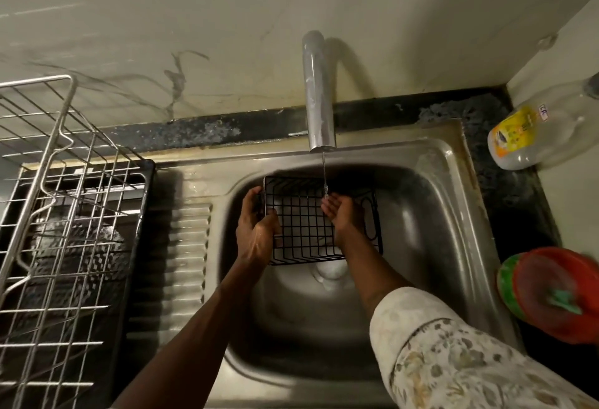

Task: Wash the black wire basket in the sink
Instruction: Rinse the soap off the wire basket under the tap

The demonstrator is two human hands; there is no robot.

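Rinse step in hand. Basket (pixel 301 220) is held inside the sink (pixel 453 155), gripped at its left edge by the left hand (pixel 256 227). Right hand (pixel 343 214) is loosely cupped under the tap (pixel 319 100) stream, grasping nothing. Next, probably: wires to be rubbed, basket turned.

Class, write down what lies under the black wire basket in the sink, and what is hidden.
Under the black wire basket is the steel sink bowl; what looks like the drain shows past its near edge. The right hand hides that side.
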